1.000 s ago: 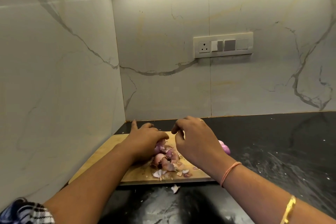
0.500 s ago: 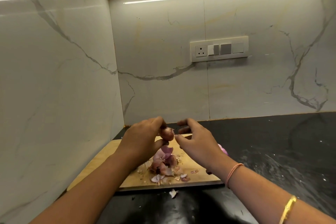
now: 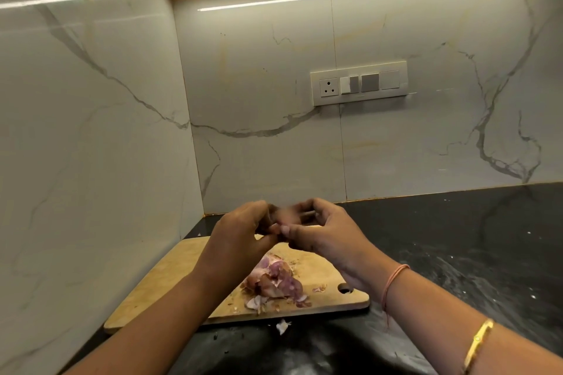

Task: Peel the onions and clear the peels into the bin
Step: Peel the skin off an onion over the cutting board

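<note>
Fingers (image 3: 320,207) of the left hand (image 3: 240,234) and right hand (image 3: 326,234) are pinching the onion (image 3: 286,216) over the board (image 3: 170,289), so peels (image 3: 274,281) are lying on it at 6 o'clock.

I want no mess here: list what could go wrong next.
1. The onion, pinched in mid-air between the left hand and right hand, could slip and roll off the board.
2. The peels sit near the board's front edge; one scrap already lies on the counter, so more may scatter.

Both hands are up off the peel pile (image 3: 274,281) since 1 s ago: left hand (image 3: 240,234) and right hand (image 3: 329,233) now meet mid-frame, pinching a blurred onion (image 3: 285,215) above the board (image 3: 170,292).
</note>
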A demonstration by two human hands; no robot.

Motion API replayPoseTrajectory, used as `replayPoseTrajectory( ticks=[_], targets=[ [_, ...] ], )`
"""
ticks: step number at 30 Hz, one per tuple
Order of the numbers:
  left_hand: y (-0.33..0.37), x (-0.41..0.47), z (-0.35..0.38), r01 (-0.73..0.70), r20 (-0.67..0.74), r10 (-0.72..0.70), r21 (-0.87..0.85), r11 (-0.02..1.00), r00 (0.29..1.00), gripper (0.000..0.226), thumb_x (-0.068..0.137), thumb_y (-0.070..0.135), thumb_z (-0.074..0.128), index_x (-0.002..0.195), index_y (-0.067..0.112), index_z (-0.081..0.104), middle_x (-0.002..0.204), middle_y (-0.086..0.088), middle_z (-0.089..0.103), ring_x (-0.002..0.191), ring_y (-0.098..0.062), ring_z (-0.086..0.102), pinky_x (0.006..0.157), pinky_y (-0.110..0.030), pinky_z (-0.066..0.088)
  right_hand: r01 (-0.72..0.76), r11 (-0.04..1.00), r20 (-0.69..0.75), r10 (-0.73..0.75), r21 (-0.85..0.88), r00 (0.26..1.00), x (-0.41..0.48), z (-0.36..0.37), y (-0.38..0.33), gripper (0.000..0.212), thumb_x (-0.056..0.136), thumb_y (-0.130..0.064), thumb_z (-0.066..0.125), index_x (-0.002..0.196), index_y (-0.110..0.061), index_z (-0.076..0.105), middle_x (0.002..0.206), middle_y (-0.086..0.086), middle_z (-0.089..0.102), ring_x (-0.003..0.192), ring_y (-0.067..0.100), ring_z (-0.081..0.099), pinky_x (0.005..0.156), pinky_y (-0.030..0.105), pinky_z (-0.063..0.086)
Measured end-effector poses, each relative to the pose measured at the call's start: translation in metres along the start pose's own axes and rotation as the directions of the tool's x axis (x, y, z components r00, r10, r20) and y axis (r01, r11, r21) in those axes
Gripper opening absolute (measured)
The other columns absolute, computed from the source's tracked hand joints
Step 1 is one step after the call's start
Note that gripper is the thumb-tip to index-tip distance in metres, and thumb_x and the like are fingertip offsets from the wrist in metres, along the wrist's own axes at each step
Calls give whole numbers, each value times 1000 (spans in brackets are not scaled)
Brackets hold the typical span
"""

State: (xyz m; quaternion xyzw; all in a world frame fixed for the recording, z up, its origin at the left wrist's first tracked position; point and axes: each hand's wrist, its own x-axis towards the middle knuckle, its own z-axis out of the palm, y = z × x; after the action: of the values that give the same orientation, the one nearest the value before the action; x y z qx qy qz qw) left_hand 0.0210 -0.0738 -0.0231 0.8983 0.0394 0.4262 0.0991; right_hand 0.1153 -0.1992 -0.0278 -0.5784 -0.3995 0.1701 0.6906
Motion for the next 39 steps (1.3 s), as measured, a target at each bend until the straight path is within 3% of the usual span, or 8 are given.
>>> replayPoseTrajectory(
  ticks=[3,9,14,20,24,27,35,39],
  targets=[
    [1,0,-2,-21,-42,20,-29,999,999,19,74,18,73,91,14,66,72,24,49,65,-1,53,62,-9,44,-44,987,16,42,151,999,1,-2,-1,32,77,-1,72,107,-2,60,106,19,67,95,27,67,80,34,57],
    [-4,2,-5,57,-39,-60,-64,996,997,26,78,15,70,69,25,48,90,-2,68,76,-6,59,65,-15,49,-72,971,20,69,226,997,2,-9,-1,33,80,8,65,109,-5,59,110,20,63,80,24,68,72,32,59],
    [-10,2,-2,122,48,-119,-47,991,992,26,85,12,63,109,19,60,103,6,63,84,-2,54,66,0,39,-58,984,33,54,170,998,2,-11,0,35,80,15,60,107,-8,61,109,18,62,87,25,62,76,32,57],
    [-8,0,0,125,113,-112,-122,985,987,33,86,13,57,118,19,59,108,8,61,90,-1,57,70,-2,43,-33,991,29,30,131,999,2,-8,4,34,78,11,65,104,-10,64,105,17,64,90,22,61,76,30,57],
    [-2,-1,-2,104,99,-85,-206,973,991,28,81,32,67,106,21,65,95,12,65,84,1,62,70,-9,51,10,1000,35,-9,-19,999,-1,-5,4,30,79,5,69,106,-8,65,107,14,64,86,20,63,70,24,57],
    [-1,1,-2,142,92,-124,-231,962,988,21,77,26,72,96,19,68,84,16,63,80,3,62,71,-9,51,34,990,43,-28,-135,999,-1,-3,4,35,79,6,68,108,-14,64,106,5,63,88,19,64,74,27,58],
    [-4,2,-1,254,93,-237,-363,897,967,6,78,14,70,79,20,69,81,4,71,71,-6,66,69,-21,55,64,984,53,-56,-168,997,1,-4,4,37,75,12,65,100,-16,65,101,5,65,95,20,63,75,25,57],
    [-4,1,-1,251,91,-234,-336,908,968,11,80,14,68,77,23,64,73,9,67,67,2,64,65,-13,52,47,993,73,-39,-110,997,1,-3,5,33,77,7,68,98,-18,67,100,7,66,94,21,64,77,28,57]
  ],
)
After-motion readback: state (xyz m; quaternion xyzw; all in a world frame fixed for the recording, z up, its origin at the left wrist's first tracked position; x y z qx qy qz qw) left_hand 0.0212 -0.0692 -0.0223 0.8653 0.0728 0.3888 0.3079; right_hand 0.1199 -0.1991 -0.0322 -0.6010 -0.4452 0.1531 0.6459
